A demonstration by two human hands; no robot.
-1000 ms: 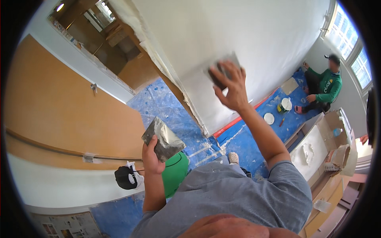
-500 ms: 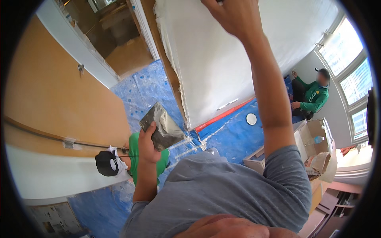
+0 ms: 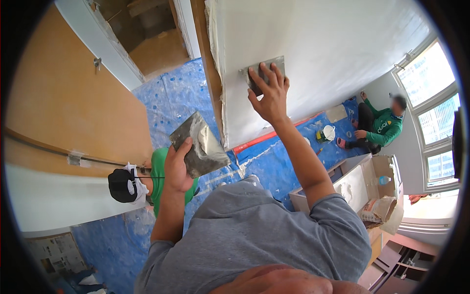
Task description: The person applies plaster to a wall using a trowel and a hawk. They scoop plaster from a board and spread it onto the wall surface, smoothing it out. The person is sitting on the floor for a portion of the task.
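Note:
My left hand point(image 3: 177, 169) grips a square metal plate point(image 3: 211, 158), its thumb on the upper face and the fingers hidden beneath. A pale smear of putty point(image 3: 200, 137) lies on that plate. Ahead, my right hand point(image 3: 272, 102) is at the white wall point(image 3: 333, 44), fingers spread over the face of a flat metal putty blade point(image 3: 276, 60). The blade appears laid nearly flat on the wall, close to its left edge; how the thumb holds it is partly hidden.
Blue sheeting point(image 3: 171, 98) covers the floor. One person point(image 3: 387, 127) in green sits by the windows, near a white-lidded bucket point(image 3: 329, 132). Another person in a black cap point(image 3: 122, 185) is close on my left beside the wooden door point(image 3: 73, 108). An open box-like unit point(image 3: 377, 171) stands right.
My right hand has come down and left along the wall, bringing the putty blade into view. The left hand and plate have shifted slightly. The bucket by the seated person now shows.

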